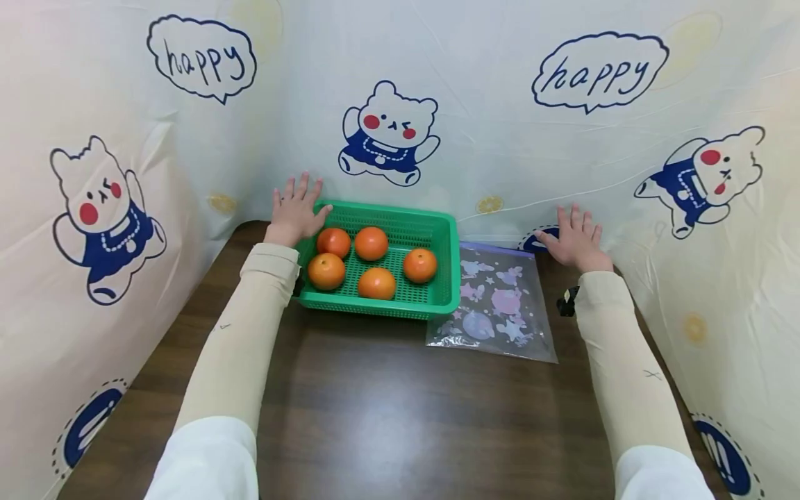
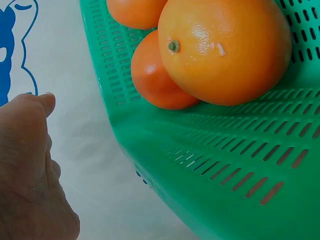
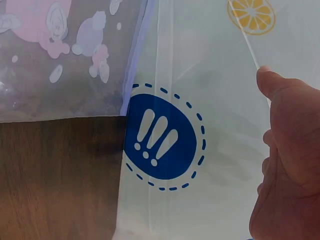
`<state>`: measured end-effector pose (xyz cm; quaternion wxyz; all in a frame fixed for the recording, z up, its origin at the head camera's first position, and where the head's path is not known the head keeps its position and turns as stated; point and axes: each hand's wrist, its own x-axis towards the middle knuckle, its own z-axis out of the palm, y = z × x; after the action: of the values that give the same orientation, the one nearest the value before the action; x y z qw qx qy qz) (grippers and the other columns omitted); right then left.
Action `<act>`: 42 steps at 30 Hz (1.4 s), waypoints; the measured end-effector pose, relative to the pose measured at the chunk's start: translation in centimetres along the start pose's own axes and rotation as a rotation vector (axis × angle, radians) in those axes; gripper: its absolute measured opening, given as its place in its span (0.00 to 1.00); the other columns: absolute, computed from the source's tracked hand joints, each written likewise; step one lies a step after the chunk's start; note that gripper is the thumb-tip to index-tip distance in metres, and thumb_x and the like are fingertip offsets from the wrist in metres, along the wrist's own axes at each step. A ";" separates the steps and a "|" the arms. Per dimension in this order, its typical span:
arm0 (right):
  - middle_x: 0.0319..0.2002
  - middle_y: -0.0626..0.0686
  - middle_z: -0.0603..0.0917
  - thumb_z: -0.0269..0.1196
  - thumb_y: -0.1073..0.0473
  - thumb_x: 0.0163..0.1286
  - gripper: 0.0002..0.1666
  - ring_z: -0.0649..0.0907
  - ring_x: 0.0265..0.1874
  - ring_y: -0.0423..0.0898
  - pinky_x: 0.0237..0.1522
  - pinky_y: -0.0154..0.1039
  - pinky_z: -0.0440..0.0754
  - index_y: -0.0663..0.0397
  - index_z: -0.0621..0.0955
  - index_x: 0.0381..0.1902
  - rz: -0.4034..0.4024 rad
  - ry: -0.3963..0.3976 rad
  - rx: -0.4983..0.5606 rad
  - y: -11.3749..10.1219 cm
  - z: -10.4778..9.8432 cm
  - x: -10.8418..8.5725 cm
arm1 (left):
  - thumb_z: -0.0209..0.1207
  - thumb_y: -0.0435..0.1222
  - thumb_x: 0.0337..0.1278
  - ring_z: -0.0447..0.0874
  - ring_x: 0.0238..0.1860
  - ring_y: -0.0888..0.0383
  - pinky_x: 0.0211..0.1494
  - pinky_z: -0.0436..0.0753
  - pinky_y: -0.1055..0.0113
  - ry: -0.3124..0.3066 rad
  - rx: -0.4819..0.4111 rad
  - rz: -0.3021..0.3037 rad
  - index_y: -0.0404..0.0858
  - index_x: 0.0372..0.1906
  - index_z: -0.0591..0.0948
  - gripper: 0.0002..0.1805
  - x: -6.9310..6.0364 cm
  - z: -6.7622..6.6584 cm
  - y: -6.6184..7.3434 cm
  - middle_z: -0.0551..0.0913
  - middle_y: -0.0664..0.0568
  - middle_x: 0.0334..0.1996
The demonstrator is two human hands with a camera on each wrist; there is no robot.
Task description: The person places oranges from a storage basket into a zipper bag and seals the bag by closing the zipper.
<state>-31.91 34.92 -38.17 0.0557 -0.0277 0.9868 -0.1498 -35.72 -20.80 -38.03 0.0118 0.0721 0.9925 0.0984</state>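
Note:
A green plastic basket (image 1: 453,271) with slotted walls stands on the brown table and holds several orange fruits (image 1: 376,283), probably oranges or mandarins. In the left wrist view a large orange fruit (image 2: 225,50) with a green stem spot fills the top. My left hand (image 1: 295,212) is spread at the basket's far left corner, holding nothing; whether it touches the rim I cannot tell. Right of the basket lies a flat clear zip bag (image 1: 500,302) with pastel prints and a purple zip edge. Beyond the bag's right side, my right hand (image 1: 578,239) has its fingers spread and holds nothing.
A white printed cloth (image 1: 487,153) hangs behind and on both sides of the table (image 1: 375,403). The bag's left edge meets the basket's right side. A small black device (image 1: 567,302) sits at the right wrist.

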 end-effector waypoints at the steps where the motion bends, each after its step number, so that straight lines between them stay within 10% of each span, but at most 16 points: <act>1: 0.78 0.69 0.23 0.43 0.32 0.79 0.54 0.27 0.76 0.73 0.71 0.73 0.22 0.59 0.33 0.81 0.005 -0.001 0.002 0.0 0.0 0.1 | 0.35 0.55 0.80 0.24 0.81 0.37 0.78 0.29 0.34 0.001 0.005 -0.001 0.44 0.83 0.39 0.39 0.0 -0.1 0.0 0.29 0.43 0.82; 7: 0.78 0.69 0.23 0.42 0.30 0.78 0.55 0.28 0.76 0.73 0.72 0.73 0.25 0.60 0.34 0.81 -0.003 0.000 -0.007 0.3 -0.1 0.3 | 0.37 0.54 0.80 0.27 0.81 0.36 0.79 0.32 0.33 -0.023 -0.004 0.019 0.43 0.83 0.40 0.39 0.3 -0.4 0.5 0.32 0.41 0.82; 18: 0.76 0.78 0.47 0.47 0.44 0.82 0.43 0.48 0.76 0.76 0.74 0.72 0.48 0.74 0.54 0.77 -0.140 0.025 -0.060 -0.7 1.0 0.8 | 0.50 0.43 0.78 0.51 0.80 0.40 0.81 0.54 0.45 -0.076 -0.271 0.257 0.35 0.81 0.53 0.36 0.1 -0.5 3.3 0.55 0.40 0.80; 42: 0.71 0.74 0.66 0.49 0.54 0.83 0.34 0.72 0.67 0.69 0.69 0.65 0.68 0.73 0.61 0.75 -0.207 -0.122 0.235 -1.6 8.0 3.3 | 0.53 0.43 0.77 0.73 0.69 0.47 0.76 0.68 0.52 -0.063 -0.296 0.497 0.36 0.77 0.64 0.31 -3.5 -0.4 11.1 0.68 0.44 0.75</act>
<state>-34.19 30.82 -45.61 0.1026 -0.1317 0.9491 -0.2671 -30.69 -10.62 -35.46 0.0283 0.3135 0.9184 0.2399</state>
